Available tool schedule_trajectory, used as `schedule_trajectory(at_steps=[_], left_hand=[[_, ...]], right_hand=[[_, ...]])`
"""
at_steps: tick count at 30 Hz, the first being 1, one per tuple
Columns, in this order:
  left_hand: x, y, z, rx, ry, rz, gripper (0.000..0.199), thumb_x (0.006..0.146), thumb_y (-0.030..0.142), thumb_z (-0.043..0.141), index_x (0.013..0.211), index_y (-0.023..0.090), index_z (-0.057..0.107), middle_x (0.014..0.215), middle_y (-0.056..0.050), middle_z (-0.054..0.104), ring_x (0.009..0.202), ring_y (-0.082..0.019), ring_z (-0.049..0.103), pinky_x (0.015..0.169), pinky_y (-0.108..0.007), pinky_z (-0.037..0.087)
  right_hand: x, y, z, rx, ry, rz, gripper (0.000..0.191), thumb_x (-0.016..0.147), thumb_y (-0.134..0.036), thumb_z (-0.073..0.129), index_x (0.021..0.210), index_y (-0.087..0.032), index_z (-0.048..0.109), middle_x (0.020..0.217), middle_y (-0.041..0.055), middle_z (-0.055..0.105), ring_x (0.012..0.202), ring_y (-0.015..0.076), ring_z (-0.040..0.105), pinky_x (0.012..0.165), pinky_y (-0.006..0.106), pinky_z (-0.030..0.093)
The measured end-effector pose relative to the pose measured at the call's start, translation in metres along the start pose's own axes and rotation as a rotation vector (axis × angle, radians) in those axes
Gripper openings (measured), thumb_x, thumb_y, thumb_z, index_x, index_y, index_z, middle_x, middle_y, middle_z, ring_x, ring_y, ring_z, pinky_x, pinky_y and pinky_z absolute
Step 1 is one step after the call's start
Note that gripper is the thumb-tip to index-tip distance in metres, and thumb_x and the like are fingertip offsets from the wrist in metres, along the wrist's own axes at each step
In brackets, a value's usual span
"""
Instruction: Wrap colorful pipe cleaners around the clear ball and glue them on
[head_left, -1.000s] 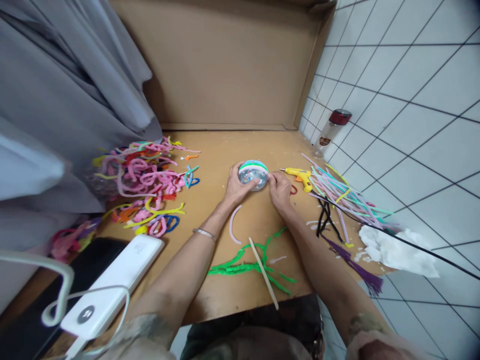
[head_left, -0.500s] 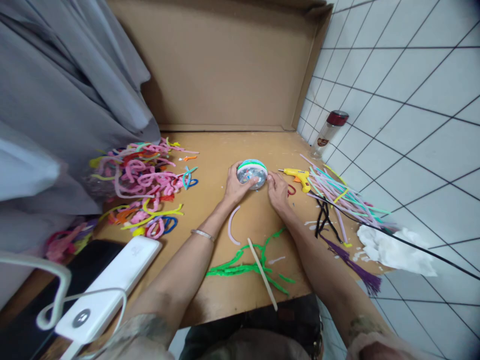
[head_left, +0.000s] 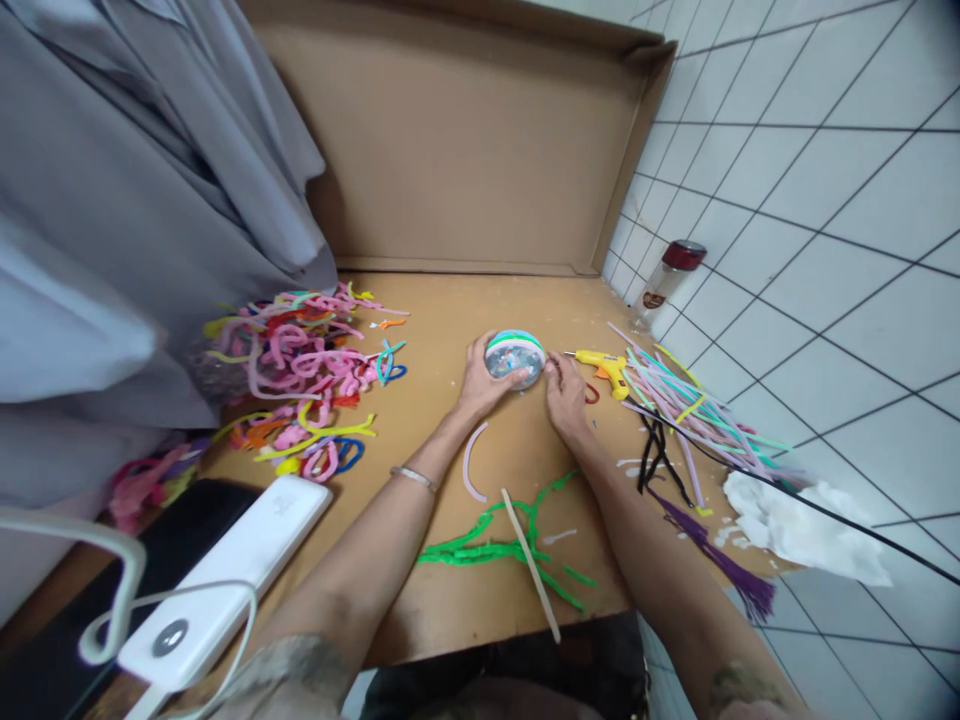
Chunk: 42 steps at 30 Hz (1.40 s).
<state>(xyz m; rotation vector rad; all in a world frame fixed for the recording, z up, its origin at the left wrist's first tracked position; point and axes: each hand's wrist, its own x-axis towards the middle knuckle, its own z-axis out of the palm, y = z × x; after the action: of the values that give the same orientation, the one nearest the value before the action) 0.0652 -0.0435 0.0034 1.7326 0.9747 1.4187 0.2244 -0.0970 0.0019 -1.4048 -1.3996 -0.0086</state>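
A round clear plastic container [head_left: 517, 366], banded with green and pale pipe cleaner round its upper edge, is held up over the middle of the table. Its left side rests in my left hand [head_left: 481, 383], with the thumb across the front. My right hand [head_left: 566, 390] is at the container's right edge, fingers pinched together; what they hold is too small to make out. Just right of that hand lies a yellow glue gun [head_left: 604, 370], and close by is a small red loop [head_left: 592, 394]. A curved pale pink pipe cleaner [head_left: 469, 460] lies below my left hand.
Green pipe cleaners [head_left: 472, 551] and a pale stick [head_left: 531, 565] lie near the front edge. Tangled coloured pipe cleaners [head_left: 300, 350] pile up left, behind a white power bank [head_left: 225, 580]. Straight ones [head_left: 697, 410], a purple tassel [head_left: 709, 555], white wadding [head_left: 802, 525] and a jar [head_left: 667, 282] are right.
The whole view has shifted slightly, so things appear a little lower and further right. My left hand keeps its hold on the container; my right hand stays pinched at its edge.
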Motion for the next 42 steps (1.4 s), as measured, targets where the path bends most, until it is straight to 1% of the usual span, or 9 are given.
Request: schedule_trajectory(at_steps=[8, 12, 16, 20, 24, 28, 31, 36, 42], left_hand=[[0.0, 0.001, -0.001, 0.004, 0.01, 0.019, 0.093, 0.059, 0.057, 0.084, 0.136, 0.024, 0.044, 0.138, -0.014, 0.046, 0.131, -0.031, 0.049, 0.113, -0.048, 0.039], [-0.001, 0.001, 0.001, 0.025, 0.023, 0.037, 0.091, 0.059, 0.054, 0.085, 0.135, 0.025, 0.044, 0.139, -0.013, 0.044, 0.133, -0.031, 0.047, 0.114, -0.049, 0.038], [-0.003, 0.004, 0.0, 0.083, 0.028, 0.092, 0.087, 0.06, 0.048, 0.085, 0.134, 0.026, 0.046, 0.138, -0.012, 0.043, 0.135, -0.032, 0.045, 0.116, -0.05, 0.036], [-0.004, 0.008, 0.0, 0.125, 0.033, 0.123, 0.087, 0.059, 0.047, 0.085, 0.134, 0.026, 0.046, 0.139, -0.012, 0.043, 0.135, -0.033, 0.044, 0.116, -0.05, 0.035], [-0.004, 0.01, 0.0, 0.124, 0.034, 0.119, 0.088, 0.059, 0.047, 0.085, 0.134, 0.025, 0.045, 0.139, -0.013, 0.043, 0.135, -0.033, 0.044, 0.116, -0.05, 0.036], [-0.005, 0.011, 0.0, 0.119, 0.016, 0.135, 0.088, 0.059, 0.045, 0.085, 0.135, 0.024, 0.044, 0.138, -0.013, 0.043, 0.134, -0.032, 0.045, 0.116, -0.05, 0.036], [-0.005, 0.011, 0.001, 0.125, 0.014, 0.14, 0.088, 0.06, 0.043, 0.086, 0.135, 0.026, 0.043, 0.138, -0.012, 0.043, 0.134, -0.032, 0.045, 0.116, -0.05, 0.036], [-0.004, 0.01, 0.001, 0.123, 0.018, 0.146, 0.088, 0.06, 0.042, 0.085, 0.135, 0.025, 0.043, 0.139, -0.014, 0.042, 0.135, -0.032, 0.044, 0.116, -0.05, 0.036], [-0.004, 0.01, 0.001, 0.126, -0.002, 0.16, 0.086, 0.061, 0.043, 0.084, 0.135, 0.027, 0.043, 0.138, -0.012, 0.043, 0.133, -0.032, 0.045, 0.115, -0.051, 0.036]], right_hand=[[-0.003, -0.002, -0.002, 0.009, -0.002, 0.003, 0.033, 0.093, -0.033, 0.042, 0.112, -0.019, 0.064, 0.108, 0.0131, 0.067, 0.103, 0.0249, 0.062, 0.096, 0.044, 0.049], [-0.005, -0.003, -0.003, -0.004, 0.029, -0.002, 0.033, 0.093, -0.034, 0.042, 0.111, -0.018, 0.064, 0.106, 0.0133, 0.066, 0.102, 0.0246, 0.062, 0.094, 0.044, 0.05], [-0.006, -0.003, -0.004, -0.017, 0.059, -0.016, 0.032, 0.094, -0.033, 0.041, 0.111, -0.019, 0.064, 0.105, 0.0123, 0.066, 0.1, 0.0237, 0.062, 0.092, 0.042, 0.051], [-0.008, -0.004, -0.003, -0.019, 0.038, -0.022, 0.031, 0.094, -0.033, 0.042, 0.112, -0.019, 0.063, 0.108, 0.013, 0.066, 0.103, 0.0243, 0.061, 0.094, 0.043, 0.05], [-0.01, -0.005, -0.003, 0.001, 0.006, -0.022, 0.032, 0.093, -0.032, 0.042, 0.114, -0.018, 0.062, 0.108, 0.0131, 0.065, 0.103, 0.0248, 0.061, 0.094, 0.043, 0.05], [-0.009, -0.003, -0.003, 0.009, 0.016, -0.012, 0.03, 0.092, -0.031, 0.043, 0.113, -0.019, 0.061, 0.108, 0.0135, 0.064, 0.102, 0.0255, 0.06, 0.092, 0.044, 0.05], [-0.008, -0.005, -0.005, 0.002, 0.031, -0.016, 0.027, 0.092, -0.03, 0.043, 0.109, -0.02, 0.061, 0.105, 0.0121, 0.064, 0.101, 0.0256, 0.059, 0.092, 0.044, 0.05], [-0.008, -0.013, -0.009, -0.007, 0.052, -0.064, 0.023, 0.092, -0.028, 0.041, 0.099, -0.022, 0.062, 0.097, 0.0101, 0.064, 0.095, 0.0246, 0.059, 0.09, 0.042, 0.049], [-0.008, -0.018, -0.009, -0.008, 0.001, -0.055, 0.025, 0.092, -0.027, 0.041, 0.107, -0.021, 0.062, 0.104, 0.0108, 0.064, 0.1, 0.0247, 0.059, 0.09, 0.042, 0.049]])
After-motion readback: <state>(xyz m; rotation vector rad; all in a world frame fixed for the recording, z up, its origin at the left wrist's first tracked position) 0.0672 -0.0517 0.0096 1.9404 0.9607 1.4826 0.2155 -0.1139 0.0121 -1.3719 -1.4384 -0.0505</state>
